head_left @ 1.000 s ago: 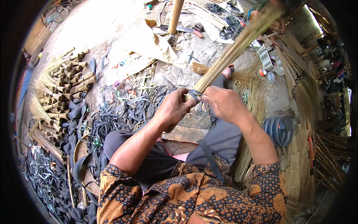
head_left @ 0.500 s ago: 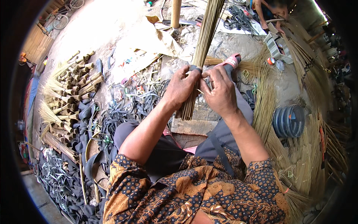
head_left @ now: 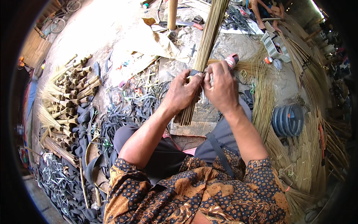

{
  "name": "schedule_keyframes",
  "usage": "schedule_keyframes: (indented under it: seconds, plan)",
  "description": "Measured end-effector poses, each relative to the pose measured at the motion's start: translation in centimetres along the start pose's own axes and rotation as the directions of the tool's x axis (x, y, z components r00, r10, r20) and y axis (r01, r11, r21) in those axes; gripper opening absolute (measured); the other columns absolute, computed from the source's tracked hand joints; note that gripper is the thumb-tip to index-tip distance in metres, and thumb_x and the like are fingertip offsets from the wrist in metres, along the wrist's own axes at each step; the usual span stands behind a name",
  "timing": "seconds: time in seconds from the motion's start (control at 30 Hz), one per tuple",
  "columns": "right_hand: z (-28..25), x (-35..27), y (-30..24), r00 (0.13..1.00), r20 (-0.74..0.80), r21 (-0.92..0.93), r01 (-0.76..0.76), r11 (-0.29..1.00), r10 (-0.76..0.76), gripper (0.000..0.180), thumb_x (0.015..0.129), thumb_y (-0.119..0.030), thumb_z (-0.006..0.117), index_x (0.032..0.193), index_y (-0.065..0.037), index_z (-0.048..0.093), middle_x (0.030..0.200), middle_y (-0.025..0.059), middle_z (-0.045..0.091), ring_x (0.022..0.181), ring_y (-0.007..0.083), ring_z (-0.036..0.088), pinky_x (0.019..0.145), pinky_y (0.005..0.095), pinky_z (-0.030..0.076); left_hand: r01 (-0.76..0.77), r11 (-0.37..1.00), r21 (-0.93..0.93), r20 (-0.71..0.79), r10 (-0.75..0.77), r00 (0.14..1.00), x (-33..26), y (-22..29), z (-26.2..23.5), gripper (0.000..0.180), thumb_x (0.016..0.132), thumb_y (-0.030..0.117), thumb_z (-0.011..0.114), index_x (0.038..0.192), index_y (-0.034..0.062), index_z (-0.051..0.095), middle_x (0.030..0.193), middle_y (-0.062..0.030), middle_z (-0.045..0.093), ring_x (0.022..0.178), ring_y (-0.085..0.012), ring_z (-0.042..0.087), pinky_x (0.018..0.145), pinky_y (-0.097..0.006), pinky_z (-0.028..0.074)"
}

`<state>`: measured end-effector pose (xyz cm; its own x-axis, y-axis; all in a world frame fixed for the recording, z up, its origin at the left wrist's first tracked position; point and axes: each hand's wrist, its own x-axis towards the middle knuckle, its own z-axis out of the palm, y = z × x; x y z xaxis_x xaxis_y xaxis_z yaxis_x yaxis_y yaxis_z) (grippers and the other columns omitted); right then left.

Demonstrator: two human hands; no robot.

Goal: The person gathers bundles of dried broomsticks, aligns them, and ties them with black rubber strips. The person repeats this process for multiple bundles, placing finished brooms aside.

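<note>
Between my knees, a long bundle of thin dry sticks stands tilted, its far end leaning slightly right. My left hand is closed around it from the left. A dark rubber-like strip crosses the bundle beside my left thumb and fingers. Close against the right side of the bundle, my right hand has its fingers curled together at the strip. Something small and greyish shows between those fingers, too little to name. The bundle's blunt lower ends hang above a wooden board.
Tied stick bundles are piled at the left, beside a tangle of dark strips. Loose sticks and a clear ribbed plastic container lie at the right. Farther off are a white crate, a wooden post and another person's legs.
My right hand has turned and its fingers have curled more tightly, now slightly higher beside the strip. My left hand keeps its grip on the bundle, which has shifted slightly.
</note>
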<state>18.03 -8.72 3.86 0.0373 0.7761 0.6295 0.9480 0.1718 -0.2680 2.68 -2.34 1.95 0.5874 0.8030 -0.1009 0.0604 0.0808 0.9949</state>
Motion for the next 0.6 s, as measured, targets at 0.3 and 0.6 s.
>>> schedule_keyframes:
  seconds: [0.3,0.6]
  plan:
    - [-2.3,-2.4,0.4,0.969,0.18,0.33,-0.223,0.917,0.171,0.029,0.095,-0.011,0.073,0.118,0.0,0.06,0.105,0.0123,0.065,0.081,0.0198,0.065,0.071,0.0339,0.054,-0.206,0.935,-0.289,-0.136,0.173,0.976,0.2,0.9,0.4,0.029,0.107,0.031,0.06,0.116,0.0033,0.059,0.092,-0.0042,0.064,0.07,-0.0101,0.06,0.063,-0.027,0.05]
    - [-0.8,-7.1,-3.5,0.963,0.243,0.467,-0.224,0.855,0.119,0.036,0.096,-0.017,0.075,0.123,0.0,0.059,0.111,0.0155,0.061,0.094,0.0243,0.067,0.078,0.036,0.057,-0.146,0.924,-0.353,-0.324,0.026,0.946,2.8,0.4,-1.1,0.024,0.099,0.025,0.066,0.107,0.0045,0.057,0.082,-0.0056,0.064,0.066,-0.0139,0.061,0.06,-0.029,0.051]
